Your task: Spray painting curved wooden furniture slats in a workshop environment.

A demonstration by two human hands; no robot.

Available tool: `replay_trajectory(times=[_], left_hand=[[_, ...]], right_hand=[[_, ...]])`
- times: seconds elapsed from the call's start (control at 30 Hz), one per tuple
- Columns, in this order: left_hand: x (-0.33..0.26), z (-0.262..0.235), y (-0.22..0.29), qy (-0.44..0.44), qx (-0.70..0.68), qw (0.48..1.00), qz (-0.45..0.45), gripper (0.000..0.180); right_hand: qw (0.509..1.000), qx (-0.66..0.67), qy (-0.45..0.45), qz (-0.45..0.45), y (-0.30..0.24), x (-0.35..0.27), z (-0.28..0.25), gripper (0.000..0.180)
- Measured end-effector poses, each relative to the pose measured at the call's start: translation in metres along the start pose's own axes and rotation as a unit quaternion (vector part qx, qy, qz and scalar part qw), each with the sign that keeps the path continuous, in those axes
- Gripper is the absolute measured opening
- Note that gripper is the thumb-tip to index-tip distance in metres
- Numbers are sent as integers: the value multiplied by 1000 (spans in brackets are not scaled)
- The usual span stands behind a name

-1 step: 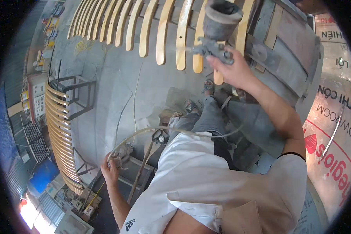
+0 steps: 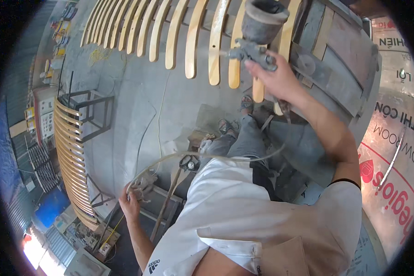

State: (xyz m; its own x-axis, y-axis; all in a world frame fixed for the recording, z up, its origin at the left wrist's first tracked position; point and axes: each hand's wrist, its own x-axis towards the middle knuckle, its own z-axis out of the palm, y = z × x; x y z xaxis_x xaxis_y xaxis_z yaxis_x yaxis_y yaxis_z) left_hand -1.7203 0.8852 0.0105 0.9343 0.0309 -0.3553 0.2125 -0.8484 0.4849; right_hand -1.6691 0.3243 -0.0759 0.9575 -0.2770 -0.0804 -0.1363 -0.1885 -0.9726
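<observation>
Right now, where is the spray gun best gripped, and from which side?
Grip the spray gun by its handle below the cup, coming from underneath on the near side, as the right hand does. The bulky grey cup sits on top and the nozzle points left toward the wooden slats.

My right hand (image 2: 278, 80) gripped a grey, paint-crusted spray gun (image 2: 257, 34) — cup upright, nozzle aimed left at pale curved wooden slats (image 2: 215, 43). My left hand (image 2: 131, 202) held its hose (image 2: 188, 158) — looped low beside me.

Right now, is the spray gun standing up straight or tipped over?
Upright. The spray gun in the right hand has its grey cup on top, nozzle aimed sideways at the curved wooden slats.
</observation>
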Motion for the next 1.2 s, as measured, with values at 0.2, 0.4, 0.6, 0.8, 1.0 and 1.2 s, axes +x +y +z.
replay_trajectory(times=[0.2, 0.4, 0.6, 0.8, 1.0, 1.2], left_hand=[[-29, -10, -12, 47, -11, 997, -55, 33], [-45, -9, -29, 103, -28, 994, 37, 36], [-48, -1, 20, 139, -71, 987, -33, 44], [-49, 8, 11, 188, -85, 978, -27, 43], [-37, 19, 110, 149, -161, 967, -133, 26], [-28, 25, 146, 99, -157, 977, -104, 36]], right_hand=[[994, -36, 98, 40, -11, 104, -38, 46], [974, -21, 220, 44, -47, 179, -68, 33], [984, -37, 172, 21, -1, 201, -95, 29], [998, 16, 28, 53, -8, 208, -96, 29], [976, 5, 212, 42, 18, 317, -169, 29], [940, 7, 341, 0, 37, 409, -233, 31]])
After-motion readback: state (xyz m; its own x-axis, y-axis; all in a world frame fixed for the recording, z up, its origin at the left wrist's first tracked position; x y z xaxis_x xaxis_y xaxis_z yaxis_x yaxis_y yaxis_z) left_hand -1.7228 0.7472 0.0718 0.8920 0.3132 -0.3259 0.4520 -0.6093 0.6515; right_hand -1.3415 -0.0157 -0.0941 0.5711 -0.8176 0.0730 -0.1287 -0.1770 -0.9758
